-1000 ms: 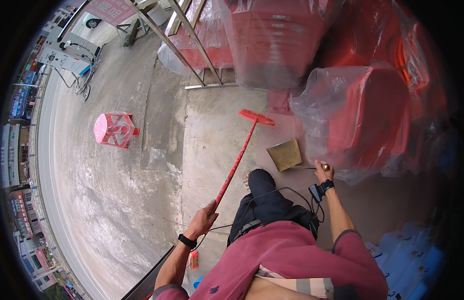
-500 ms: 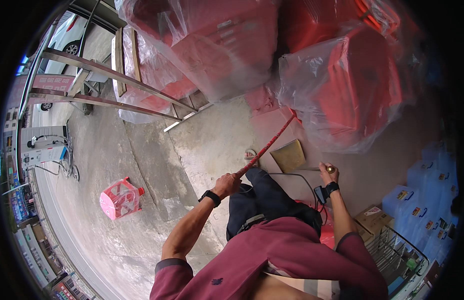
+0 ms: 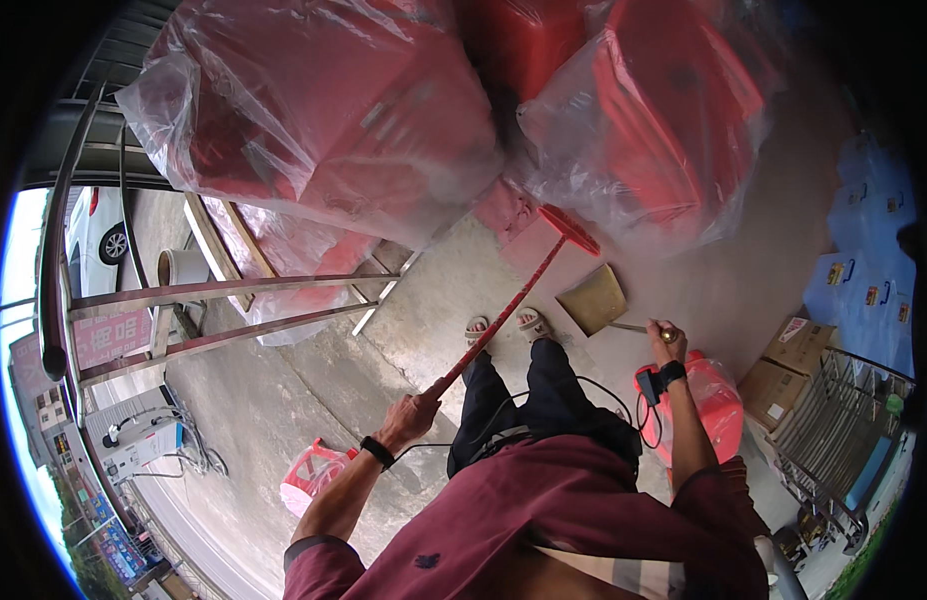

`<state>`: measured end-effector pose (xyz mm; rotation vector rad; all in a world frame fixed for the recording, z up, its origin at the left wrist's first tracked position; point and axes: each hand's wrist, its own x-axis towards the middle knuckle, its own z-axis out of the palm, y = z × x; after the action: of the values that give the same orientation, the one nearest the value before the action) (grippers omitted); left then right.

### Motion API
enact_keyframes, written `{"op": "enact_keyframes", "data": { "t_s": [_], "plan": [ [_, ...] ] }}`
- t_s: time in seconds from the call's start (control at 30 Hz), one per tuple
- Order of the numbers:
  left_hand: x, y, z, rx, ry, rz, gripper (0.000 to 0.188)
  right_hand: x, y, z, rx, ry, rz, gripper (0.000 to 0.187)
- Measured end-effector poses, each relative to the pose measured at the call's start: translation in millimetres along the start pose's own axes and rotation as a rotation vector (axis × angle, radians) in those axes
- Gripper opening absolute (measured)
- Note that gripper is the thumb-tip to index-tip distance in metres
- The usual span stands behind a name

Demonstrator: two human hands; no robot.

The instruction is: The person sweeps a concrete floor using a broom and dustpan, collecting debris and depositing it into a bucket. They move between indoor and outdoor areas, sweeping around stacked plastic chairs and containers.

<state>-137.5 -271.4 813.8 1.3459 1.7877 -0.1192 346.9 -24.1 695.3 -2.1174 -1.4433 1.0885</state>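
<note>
My left hand is closed around the worn red handle of a broom. The handle slants away to the broom's red head, beside the plastic-wrapped red goods. In my right hand is the thin handle of a dustpan, its round brass-coloured end showing at the fist. The dustpan's brownish-yellow pan lies low over the floor, just nearer to me than the broom head and apart from it. Black bands are on both wrists, and a dark cable runs across in front of my body.
Large red items in clear plastic are stacked ahead. A metal frame reaches in from the left. Wrapped red stools stand left and right. Cardboard boxes, a wire rack and blue clear bins are at right.
The view has turned. My left hand with the broom has come nearer and left, and the broom head now shows fully. Both sandalled feet are visible side by side. The right hand still holds the dustpan.
</note>
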Motion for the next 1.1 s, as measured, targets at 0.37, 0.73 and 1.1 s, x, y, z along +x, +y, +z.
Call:
{"op": "enact_keyframes", "data": {
  "t_s": [0.37, 0.73, 1.1],
  "plan": [
    [76, -99, -25, 0.257, -0.155, -0.033, 0.057, -102, 27, 42, 0.103, 0.223, 0.142, 0.038],
    [72, -136, -34, 0.059, -0.036, 0.340, 0.050, -204, 19, 96, 0.243, 0.348, 0.326, 0.037],
    [69, -94, -63, -0.273, -0.266, -0.138, 0.051, -283, 73, 104, 0.311, 0.396, 0.396, 0.038]
  ]
}}
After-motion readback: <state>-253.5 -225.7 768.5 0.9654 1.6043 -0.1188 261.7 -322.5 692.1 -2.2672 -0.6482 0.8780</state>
